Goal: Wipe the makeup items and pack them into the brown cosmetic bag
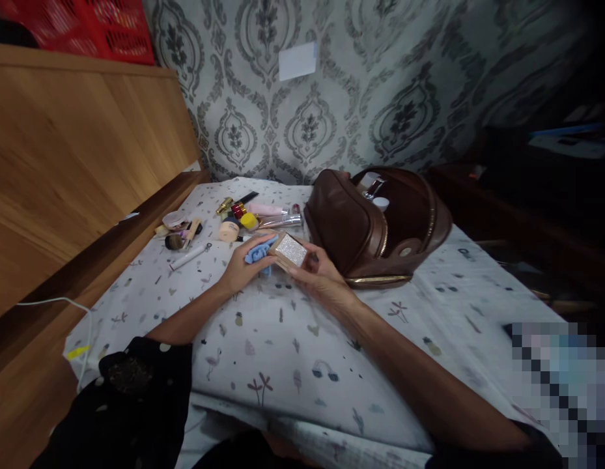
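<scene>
My right hand (318,272) grips a small gold case with a glittery silver lid (290,250) from below and the right. My left hand (243,264) is closed on a blue cloth (260,251) and presses it against the case's left side. Both hands hover just above a white patterned bedsheet (302,339). An open brown leather bag (375,228) lies right behind my right hand, with small items showing inside it.
Several cosmetics (238,218) lie scattered on the sheet behind my hands: tubes, a brush, a round jar, a white pen. A wooden headboard (77,169) runs along the left. A white cable (82,326) hangs at the left edge. Patterned wallpaper is behind; dark furniture stands at right.
</scene>
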{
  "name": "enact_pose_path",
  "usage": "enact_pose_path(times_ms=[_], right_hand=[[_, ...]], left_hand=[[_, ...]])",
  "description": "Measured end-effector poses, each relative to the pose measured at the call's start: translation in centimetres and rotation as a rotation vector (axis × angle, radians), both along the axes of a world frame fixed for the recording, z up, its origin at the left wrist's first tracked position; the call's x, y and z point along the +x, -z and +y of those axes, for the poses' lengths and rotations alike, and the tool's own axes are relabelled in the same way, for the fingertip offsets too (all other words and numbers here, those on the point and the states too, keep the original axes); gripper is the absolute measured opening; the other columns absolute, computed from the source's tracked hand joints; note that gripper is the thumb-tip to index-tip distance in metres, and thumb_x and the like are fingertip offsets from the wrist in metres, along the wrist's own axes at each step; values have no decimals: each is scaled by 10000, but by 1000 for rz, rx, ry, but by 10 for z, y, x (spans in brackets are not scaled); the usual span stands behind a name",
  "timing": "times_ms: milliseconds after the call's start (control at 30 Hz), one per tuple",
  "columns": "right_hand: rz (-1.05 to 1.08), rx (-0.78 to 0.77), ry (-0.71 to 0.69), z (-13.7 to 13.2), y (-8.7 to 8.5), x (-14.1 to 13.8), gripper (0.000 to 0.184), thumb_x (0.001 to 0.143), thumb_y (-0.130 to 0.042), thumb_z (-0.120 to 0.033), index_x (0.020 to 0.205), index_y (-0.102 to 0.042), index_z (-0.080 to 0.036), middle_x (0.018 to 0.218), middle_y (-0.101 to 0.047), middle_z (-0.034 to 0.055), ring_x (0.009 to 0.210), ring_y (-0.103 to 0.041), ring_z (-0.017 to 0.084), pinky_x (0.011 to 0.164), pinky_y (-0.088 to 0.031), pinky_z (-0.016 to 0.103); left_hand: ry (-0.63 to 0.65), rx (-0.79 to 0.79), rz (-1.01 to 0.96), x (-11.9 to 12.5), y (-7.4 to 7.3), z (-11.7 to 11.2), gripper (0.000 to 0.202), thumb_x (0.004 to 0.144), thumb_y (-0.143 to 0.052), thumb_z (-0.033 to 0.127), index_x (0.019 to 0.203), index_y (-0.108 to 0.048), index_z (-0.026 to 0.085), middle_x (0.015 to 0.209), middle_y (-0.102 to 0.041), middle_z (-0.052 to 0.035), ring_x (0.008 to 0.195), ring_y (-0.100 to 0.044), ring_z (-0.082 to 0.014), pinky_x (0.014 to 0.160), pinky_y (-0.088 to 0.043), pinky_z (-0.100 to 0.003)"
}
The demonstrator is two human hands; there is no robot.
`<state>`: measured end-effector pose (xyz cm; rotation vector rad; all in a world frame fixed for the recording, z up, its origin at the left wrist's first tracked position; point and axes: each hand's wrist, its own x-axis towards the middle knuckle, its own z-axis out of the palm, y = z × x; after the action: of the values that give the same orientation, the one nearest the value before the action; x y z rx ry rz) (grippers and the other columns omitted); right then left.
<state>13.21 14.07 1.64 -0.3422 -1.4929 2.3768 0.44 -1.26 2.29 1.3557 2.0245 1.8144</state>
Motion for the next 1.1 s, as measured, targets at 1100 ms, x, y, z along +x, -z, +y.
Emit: enact_pose_path(times_ms=[1100], right_hand=[[58, -260, -106, -6, 1, -1, 336, 681, -873, -419, 941, -789, -224, 1069, -752, 25, 1018, -657, 192, 883, -554, 299]], left_hand=[[-117, 14, 998, 23, -4, 2, 557, 985, -453, 138, 1528, -339, 181, 1519, -448, -184, 1488, -319, -301, 1168, -398, -542]])
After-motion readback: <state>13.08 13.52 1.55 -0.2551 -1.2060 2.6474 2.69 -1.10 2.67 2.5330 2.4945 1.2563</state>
